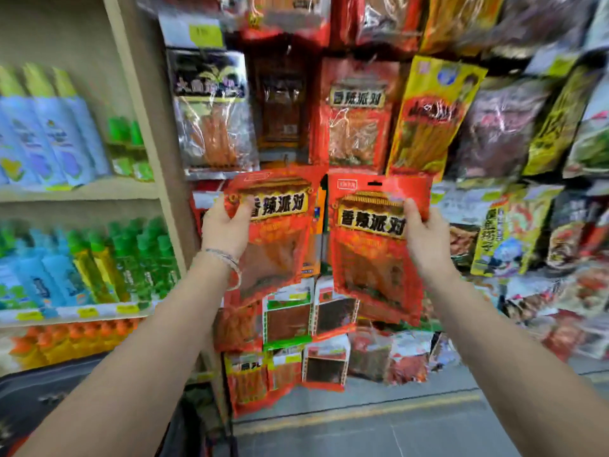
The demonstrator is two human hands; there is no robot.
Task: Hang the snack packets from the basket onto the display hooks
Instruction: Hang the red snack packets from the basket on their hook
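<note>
Two red snack packets with gold and black lettering are held up side by side in front of the display wall. My left hand (227, 225) grips the left packet (280, 232) at its upper left edge, thumb across the front. My right hand (425, 232) grips the right packet (372, 249) at its upper right edge; a black hang slot shows at its top. A matching red packet (356, 113) hangs on the wall just above them. The hooks themselves are hidden behind hanging packets. The basket is not in view.
Hanging snack packets fill the wall: a black-topped one (211, 107) at upper left, a yellow one (431, 113) at upper right, smaller red and white ones (290, 311) below. Shelves of spray bottles (66, 143) stand at left. Grey floor with a yellow line (362, 413) lies below.
</note>
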